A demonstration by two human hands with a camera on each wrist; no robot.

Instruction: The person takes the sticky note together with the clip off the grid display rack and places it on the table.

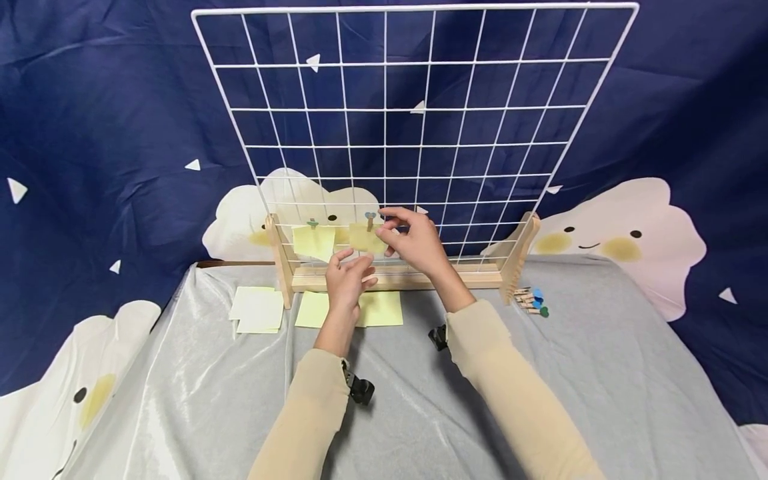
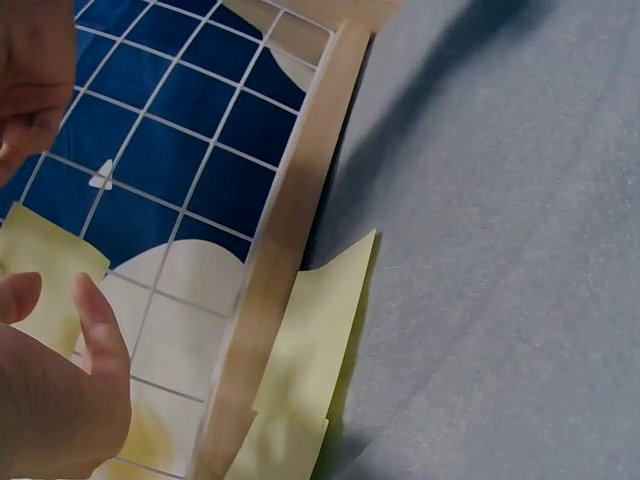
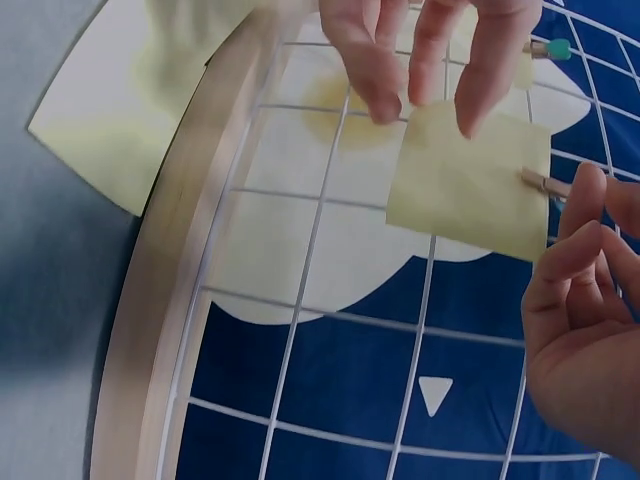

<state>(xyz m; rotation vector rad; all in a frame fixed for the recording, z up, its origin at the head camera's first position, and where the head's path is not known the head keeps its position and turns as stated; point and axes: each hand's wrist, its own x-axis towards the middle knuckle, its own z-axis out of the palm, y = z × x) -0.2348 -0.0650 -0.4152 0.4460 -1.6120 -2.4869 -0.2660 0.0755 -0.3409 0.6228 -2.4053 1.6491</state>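
A yellow sticky note (image 1: 361,239) hangs on the white wire grid (image 1: 385,109), with a small wooden clothespin (image 3: 545,183) at its top edge bearing a bluish heart. My right hand (image 1: 420,243) is right beside this clothespin, thumb and index finger parted, fingertips close to the peg and the note's right side. Just below the note is my left hand (image 1: 348,280), its fingers spread; in the right wrist view they overlap the note's lower edge. Left of it, another yellow note (image 1: 313,241) hangs under a green-topped clothespin (image 1: 313,223).
Yellow notes (image 1: 381,309) lie in front of the grid's wooden base (image 1: 420,279), partly behind my left hand. Farther left are pale notes (image 1: 258,310). Several clothespins with blue and green hearts (image 1: 531,300) sit right of the stand on the grey cloth (image 1: 600,373).
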